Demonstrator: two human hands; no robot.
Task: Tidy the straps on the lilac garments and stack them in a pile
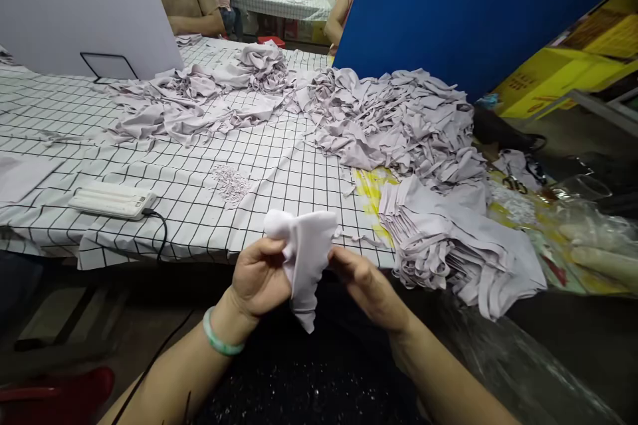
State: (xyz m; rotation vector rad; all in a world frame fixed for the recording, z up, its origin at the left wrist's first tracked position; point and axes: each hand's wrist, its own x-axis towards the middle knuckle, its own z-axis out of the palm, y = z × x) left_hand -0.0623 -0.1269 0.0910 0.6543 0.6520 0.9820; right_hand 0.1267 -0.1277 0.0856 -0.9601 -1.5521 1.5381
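Note:
My left hand and my right hand both grip one small pale lilac fabric piece over my lap, just in front of the table edge. The left hand's fingers are curled around its left side, and a green bangle sits on that wrist. My right hand pinches the fabric's right edge. A neat stack of the same fabric pieces lies on the table just right of my hands. A large loose heap of them spreads behind it.
The table has a black-and-white grid cloth. A white power bank with a black cable lies at the left. Small fabric scraps sit mid-table. A blue board stands at the right; scissors and plastic bags lie far right. Other people sit at the back.

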